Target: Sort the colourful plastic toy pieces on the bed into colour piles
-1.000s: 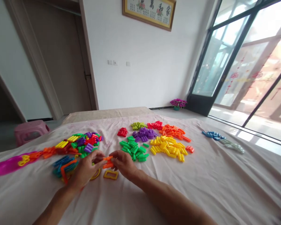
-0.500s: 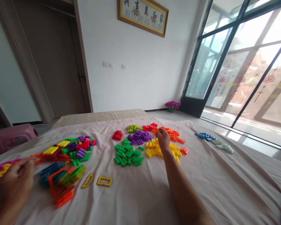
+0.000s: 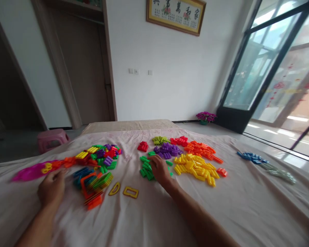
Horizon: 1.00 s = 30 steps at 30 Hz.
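Observation:
My left hand (image 3: 52, 187) is closed above the cloth at the left, beside a magenta piece (image 3: 32, 171) and orange pieces (image 3: 68, 161); what it holds, if anything, is too small to tell. My right hand (image 3: 160, 170), its fingers pressed together, is over the green pile (image 3: 145, 166), covering part of it. Around that lie purple (image 3: 167, 150), yellow (image 3: 195, 167), orange (image 3: 201, 149) and red pieces (image 3: 142, 146). A mixed-colour pile (image 3: 105, 154) sits at the left, with stacked flat frames (image 3: 92, 185) nearer to me.
A yellow half-ring (image 3: 114, 189) and a yellow rectangle (image 3: 130, 192) lie front centre. Blue (image 3: 252, 157) and pale pieces (image 3: 278, 172) are at the right. A pink stool (image 3: 53, 140) stands beyond the table's left edge.
The view has turned left. My right hand has moved left from the yellow and orange pieces to the green pile. My left hand has come nearer to the stacked frames.

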{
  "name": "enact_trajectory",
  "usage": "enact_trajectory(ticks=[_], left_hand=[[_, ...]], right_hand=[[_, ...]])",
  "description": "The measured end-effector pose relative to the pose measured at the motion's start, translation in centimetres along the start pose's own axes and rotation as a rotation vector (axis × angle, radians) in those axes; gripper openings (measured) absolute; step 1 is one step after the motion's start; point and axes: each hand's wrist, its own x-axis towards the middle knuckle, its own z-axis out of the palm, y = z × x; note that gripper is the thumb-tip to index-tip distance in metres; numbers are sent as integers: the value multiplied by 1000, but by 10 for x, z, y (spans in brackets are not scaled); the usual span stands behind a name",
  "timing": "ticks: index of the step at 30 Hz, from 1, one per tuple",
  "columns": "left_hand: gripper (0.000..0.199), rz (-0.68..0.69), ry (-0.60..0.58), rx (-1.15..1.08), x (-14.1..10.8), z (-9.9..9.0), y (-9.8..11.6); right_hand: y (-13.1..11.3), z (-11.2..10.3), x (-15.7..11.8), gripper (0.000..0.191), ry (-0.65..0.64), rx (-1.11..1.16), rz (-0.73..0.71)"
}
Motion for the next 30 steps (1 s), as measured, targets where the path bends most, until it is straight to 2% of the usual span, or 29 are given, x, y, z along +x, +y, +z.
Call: enact_trajectory(ticks=[2, 5, 9, 17, 22, 26, 30], left_hand=[[40, -21, -4, -14, 0, 2, 6], [41, 19, -49, -58, 2, 10, 6], [42, 125, -181, -140, 4, 22, 9], [53, 297, -453, -265, -6, 40, 35], [56, 280, -578, -340, -24, 30, 40], [53, 252, -606, -362, -36, 21, 47], [51, 215, -639, -367, -42, 16, 52]], right_hand=[[-11, 7, -11, 31, -114, -2, -76], [-18, 8, -19, 36, -248, -59, -161], [-17, 8, -20, 40, -339, -172, -213], [-15, 10, -20, 37, -380, -234, -242], [-16, 12, -20, 37, -364, -236, -246], [-24, 18, -21, 32, -342, -198, -257], [-36, 23, -25, 31, -388, -171, -271]])
